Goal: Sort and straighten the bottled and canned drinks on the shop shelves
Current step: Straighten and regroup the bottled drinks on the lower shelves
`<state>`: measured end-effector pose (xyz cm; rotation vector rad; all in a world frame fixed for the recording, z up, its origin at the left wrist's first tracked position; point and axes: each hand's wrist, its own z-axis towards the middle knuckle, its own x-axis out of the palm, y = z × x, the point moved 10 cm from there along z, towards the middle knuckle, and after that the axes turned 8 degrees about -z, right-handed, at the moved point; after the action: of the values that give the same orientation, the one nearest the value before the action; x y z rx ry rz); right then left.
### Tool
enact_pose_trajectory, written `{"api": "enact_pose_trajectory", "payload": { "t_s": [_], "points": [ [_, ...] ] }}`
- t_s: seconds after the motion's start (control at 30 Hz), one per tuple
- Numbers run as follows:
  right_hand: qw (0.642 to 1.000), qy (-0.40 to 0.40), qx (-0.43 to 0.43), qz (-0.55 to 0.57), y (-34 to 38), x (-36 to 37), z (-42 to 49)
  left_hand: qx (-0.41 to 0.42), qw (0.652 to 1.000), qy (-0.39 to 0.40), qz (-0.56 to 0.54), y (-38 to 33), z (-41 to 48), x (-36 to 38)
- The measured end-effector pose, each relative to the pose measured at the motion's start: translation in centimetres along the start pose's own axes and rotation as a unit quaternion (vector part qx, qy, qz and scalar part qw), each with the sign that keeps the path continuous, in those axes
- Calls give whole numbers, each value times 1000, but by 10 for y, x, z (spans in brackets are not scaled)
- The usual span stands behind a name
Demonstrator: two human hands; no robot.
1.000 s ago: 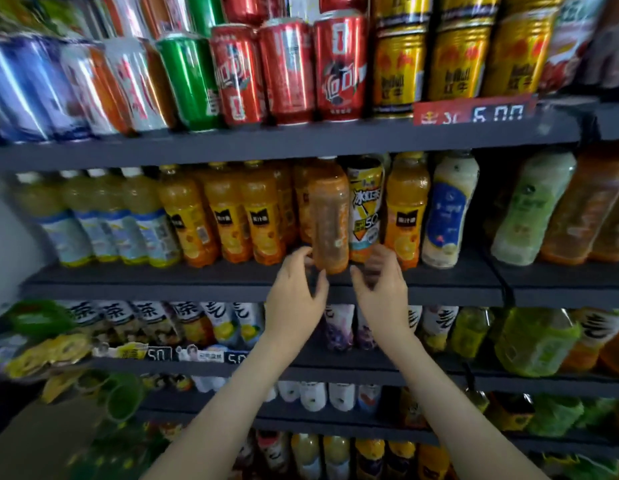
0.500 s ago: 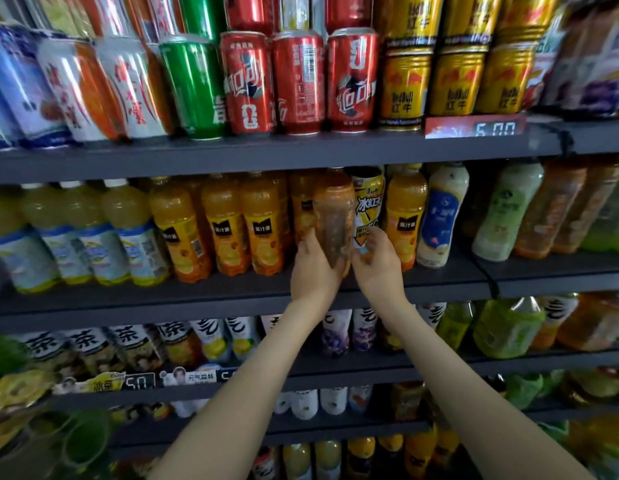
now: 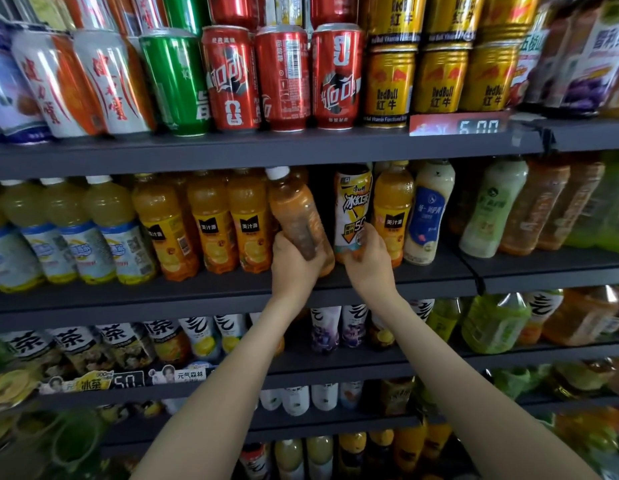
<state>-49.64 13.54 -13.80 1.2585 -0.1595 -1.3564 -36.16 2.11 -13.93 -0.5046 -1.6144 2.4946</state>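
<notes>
On the second shelf (image 3: 405,278) my left hand (image 3: 294,268) grips the lower part of an orange-brown bottle with a white cap (image 3: 294,216). The bottle leans with its top to the left, among the orange juice bottles (image 3: 211,223). Beside it my right hand (image 3: 365,258) holds the base of a yellow-and-white iced tea bottle (image 3: 353,202) that stands upright. To the right of that are one more orange juice bottle (image 3: 393,209) and a cream bottle with a blue label (image 3: 427,209).
Cans fill the top shelf: red cola cans (image 3: 284,74), a green can (image 3: 178,81), gold energy cans (image 3: 439,77), with a price tag (image 3: 457,124) on the rail. Pale yellow bottles (image 3: 69,230) stand at left, green and amber tea bottles (image 3: 530,206) at right. Lower shelves hold more bottles.
Both hands have closed round bottles. The left one has tipped the orange-brown bottle leftward, and the right one has moved from it to the iced tea bottle. The view has drawn closer.
</notes>
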Motion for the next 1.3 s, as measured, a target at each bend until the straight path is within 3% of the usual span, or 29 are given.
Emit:
{"api": "enact_pose_trajectory", "payload": {
  "t_s": [0.23,0.4,0.8,1.1,1.3],
  "points": [
    [1000,-6,-10,-13,6,18,2,-27,998,17,-58,9,-5,-13],
    [992,-74,-4,-101,13,11,8,-30,998,23,-56,12,-4,-13],
    [990,-74,62,-108,13,14,24,-26,999,31,-37,12,-3,-10],
    [996,-61,28,-53,12,7,26,5,999,51,-11,7,3,-4],
    [995,-76,-48,-46,12,-7,9,14,998,57,0,5,2,-4]
  ]
}}
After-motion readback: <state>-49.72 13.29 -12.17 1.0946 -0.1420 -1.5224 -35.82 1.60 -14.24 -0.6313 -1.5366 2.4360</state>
